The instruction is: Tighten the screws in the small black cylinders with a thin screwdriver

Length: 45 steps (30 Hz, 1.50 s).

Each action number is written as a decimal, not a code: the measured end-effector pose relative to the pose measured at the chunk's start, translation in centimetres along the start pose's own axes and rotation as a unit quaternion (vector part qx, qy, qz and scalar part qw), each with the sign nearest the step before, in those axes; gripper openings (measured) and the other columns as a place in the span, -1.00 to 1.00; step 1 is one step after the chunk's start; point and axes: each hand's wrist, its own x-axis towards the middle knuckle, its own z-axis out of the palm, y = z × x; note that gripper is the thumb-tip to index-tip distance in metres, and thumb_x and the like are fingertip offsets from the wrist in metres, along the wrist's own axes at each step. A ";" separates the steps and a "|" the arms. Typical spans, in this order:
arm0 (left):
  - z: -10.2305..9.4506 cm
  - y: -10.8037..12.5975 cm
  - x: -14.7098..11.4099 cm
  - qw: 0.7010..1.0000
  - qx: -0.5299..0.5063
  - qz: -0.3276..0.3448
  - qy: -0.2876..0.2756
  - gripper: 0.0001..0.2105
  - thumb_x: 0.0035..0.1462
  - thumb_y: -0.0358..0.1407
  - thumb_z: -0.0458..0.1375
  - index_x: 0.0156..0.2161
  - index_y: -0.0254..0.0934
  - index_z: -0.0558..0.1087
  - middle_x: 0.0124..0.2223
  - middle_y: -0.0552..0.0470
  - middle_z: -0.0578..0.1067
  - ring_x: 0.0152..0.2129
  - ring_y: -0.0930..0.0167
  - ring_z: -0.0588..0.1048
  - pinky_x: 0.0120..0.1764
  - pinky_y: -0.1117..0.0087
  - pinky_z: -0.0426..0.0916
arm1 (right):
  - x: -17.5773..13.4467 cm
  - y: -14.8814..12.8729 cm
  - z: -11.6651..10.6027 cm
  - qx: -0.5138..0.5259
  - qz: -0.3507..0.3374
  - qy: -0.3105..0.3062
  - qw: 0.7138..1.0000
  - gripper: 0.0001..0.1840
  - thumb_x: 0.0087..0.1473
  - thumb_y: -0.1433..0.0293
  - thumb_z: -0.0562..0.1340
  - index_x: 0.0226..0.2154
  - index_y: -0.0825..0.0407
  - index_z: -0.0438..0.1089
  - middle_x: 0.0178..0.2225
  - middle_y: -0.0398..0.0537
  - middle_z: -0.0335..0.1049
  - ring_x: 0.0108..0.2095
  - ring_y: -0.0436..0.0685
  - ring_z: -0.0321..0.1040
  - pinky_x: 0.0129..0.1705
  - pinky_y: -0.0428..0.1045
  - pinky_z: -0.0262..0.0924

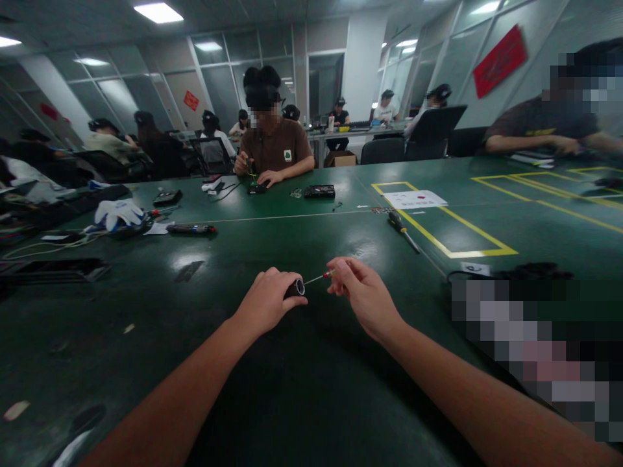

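Far left of the green table (302, 402): white gloves (119, 213) in a heap, and just right of them a dark pen-like tool (191, 229) lying flat. Across the table, a person in a brown shirt (275, 148) bent over small parts, a black device (320, 191) near their hand.

Centre, close in — left hand (267, 299) curled shut around a short black cylinder (294, 288), its open end facing right. A thin metal bit (316, 279) runs from that end to the right hand (363, 292), whose thumb and fingertips pinch the bit's red-tipped end. Both hands are just above the table.

Further right: a yellow-handled screwdriver (402, 228) lying on the yellow tape outline (481, 251), a white paper (421, 199) inside it.
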 end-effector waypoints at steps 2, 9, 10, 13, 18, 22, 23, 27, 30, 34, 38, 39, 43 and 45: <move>-0.1 0.1 -0.1 1.000 0.005 -0.003 0.016 -0.75 0.18 -0.12 0.31 -0.08 -0.14 0.52 -0.16 0.00 0.56 -0.20 0.23 0.44 -0.19 0.25 0.27 | -0.1 -0.1 0.0 -0.027 -0.003 0.010 1.000 -0.64 0.25 0.05 0.23 -0.26 -0.02 0.52 -0.46 -0.17 0.39 -0.47 0.03 0.31 -0.37 -0.01 0.24; -0.6 0.6 -0.3 0.996 -0.038 -0.039 0.070 -0.80 0.16 -0.23 0.33 -0.10 -0.13 0.53 -0.16 0.05 0.57 -0.24 0.29 0.51 -0.21 0.31 0.33 | -0.2 -0.1 -0.1 -0.058 -0.023 0.036 0.997 -0.75 0.25 0.15 0.25 -0.23 -0.02 0.46 -0.43 -0.15 0.46 -0.42 0.07 0.37 -0.31 0.00 0.26; -0.6 0.6 -0.3 0.995 -0.045 -0.038 0.078 -0.81 0.16 -0.26 0.32 -0.11 -0.14 0.53 -0.15 0.05 0.57 -0.23 0.30 0.52 -0.19 0.31 0.34 | -0.2 -0.1 -0.1 -0.059 -0.024 0.033 0.997 -0.77 0.25 0.16 0.26 -0.22 -0.02 0.45 -0.43 -0.15 0.46 -0.41 0.07 0.37 -0.29 0.01 0.27; -0.5 0.6 -0.3 0.993 -0.066 -0.025 0.093 -0.84 0.17 -0.34 0.31 -0.13 -0.17 0.54 -0.13 0.04 0.57 -0.20 0.30 0.52 -0.13 0.31 0.35 | -0.2 -0.1 0.0 -0.055 -0.023 0.023 0.998 -0.77 0.22 0.18 0.29 -0.17 -0.02 0.46 -0.37 -0.12 0.51 -0.38 0.07 0.40 -0.27 0.01 0.29; -0.3 0.8 -0.4 0.993 -0.077 -0.033 0.080 -0.84 0.14 -0.38 0.33 -0.15 -0.19 0.56 -0.15 0.03 0.59 -0.20 0.29 0.53 -0.11 0.27 0.37 | -0.5 -0.2 0.3 -0.079 -0.033 0.013 0.996 -0.71 0.24 0.11 0.26 -0.24 -0.03 0.54 -0.40 -0.10 0.50 -0.38 0.09 0.40 -0.26 0.03 0.29; -0.4 1.3 -0.5 0.992 -0.083 -0.051 0.079 -0.80 0.14 -0.39 0.33 -0.11 -0.18 0.57 -0.10 0.01 0.60 -0.16 0.27 0.54 -0.07 0.25 0.40 | -0.6 -0.2 0.3 -0.068 -0.024 0.033 0.997 -0.76 0.18 0.16 0.32 -0.18 -0.05 0.53 -0.34 -0.08 0.54 -0.32 0.13 0.45 -0.20 0.06 0.33; -0.5 1.4 -0.5 0.991 -0.086 -0.058 0.079 -0.79 0.14 -0.39 0.33 -0.10 -0.17 0.57 -0.08 0.01 0.60 -0.14 0.26 0.55 -0.05 0.24 0.40 | -0.6 -0.2 0.3 -0.059 -0.019 0.037 0.997 -0.76 0.16 0.18 0.34 -0.18 -0.05 0.52 -0.33 -0.08 0.55 -0.31 0.14 0.46 -0.18 0.07 0.34; -0.7 1.6 -0.6 0.990 -0.092 -0.077 0.076 -0.83 0.13 -0.40 0.33 -0.15 -0.16 0.59 -0.07 0.00 0.61 -0.11 0.24 0.56 -0.01 0.21 0.41 | -0.5 0.0 0.0 -0.051 -0.021 0.021 0.998 -0.76 0.17 0.16 0.33 -0.20 -0.04 0.52 -0.29 -0.07 0.57 -0.27 0.14 0.48 -0.13 0.08 0.35; -0.7 1.6 -0.6 0.991 -0.089 -0.078 0.069 -0.86 0.13 -0.40 0.33 -0.19 -0.16 0.59 -0.11 0.01 0.62 -0.13 0.23 0.57 -0.01 0.21 0.42 | -0.4 0.2 0.0 -0.077 -0.022 0.017 0.997 -0.73 0.21 0.13 0.29 -0.18 -0.05 0.54 -0.30 -0.06 0.57 -0.28 0.15 0.48 -0.14 0.08 0.35; -0.5 1.6 -0.5 0.991 -0.087 -0.081 0.057 -0.83 0.12 -0.38 0.35 -0.15 -0.18 0.60 -0.09 -0.02 0.62 -0.10 0.21 0.57 0.01 0.17 0.43 | -0.3 0.8 0.2 -0.086 -0.014 0.019 0.996 -0.70 0.21 0.09 0.28 -0.21 -0.03 0.53 -0.34 -0.06 0.55 -0.31 0.14 0.47 -0.15 0.08 0.35; -0.2 1.4 -0.4 0.989 -0.113 -0.044 0.087 -0.66 0.13 -0.37 0.35 0.04 -0.22 0.56 0.07 -0.06 0.58 0.03 0.24 0.54 0.15 0.18 0.40 | 0.5 1.4 -0.1 0.026 0.027 0.069 0.997 -0.69 0.18 0.07 0.30 -0.25 -0.03 0.48 -0.34 -0.07 0.49 -0.32 0.13 0.43 -0.15 0.09 0.37; -0.1 1.4 -0.3 0.987 -0.116 -0.028 0.105 -0.61 0.14 -0.36 0.35 0.09 -0.22 0.53 0.10 -0.06 0.57 0.05 0.26 0.53 0.16 0.19 0.39 | 0.8 1.5 -0.4 0.083 0.057 0.081 0.992 -0.69 0.17 0.07 0.31 -0.29 -0.03 0.47 -0.38 -0.10 0.45 -0.38 0.11 0.40 -0.18 0.10 0.38; 0.1 0.9 -0.1 0.988 -0.088 -0.016 0.128 -0.55 0.17 -0.33 0.33 0.17 -0.19 0.48 0.11 -0.04 0.56 0.02 0.26 0.54 0.10 0.18 0.44 | 1.9 1.0 -1.6 0.175 0.128 0.089 0.972 -0.69 0.13 0.09 0.33 -0.43 -0.04 0.40 -0.54 -0.16 0.27 -0.55 0.06 0.21 -0.31 0.11 0.39; 0.2 0.6 -0.1 0.991 -0.075 -0.029 0.105 -0.56 0.16 -0.32 0.34 0.15 -0.18 0.49 0.09 -0.03 0.57 -0.02 0.25 0.55 0.05 0.17 0.46 | 2.0 0.8 -1.8 0.161 0.097 0.099 0.977 -0.72 0.10 0.12 0.36 -0.40 -0.04 0.42 -0.51 -0.16 0.30 -0.52 0.07 0.25 -0.29 0.11 0.39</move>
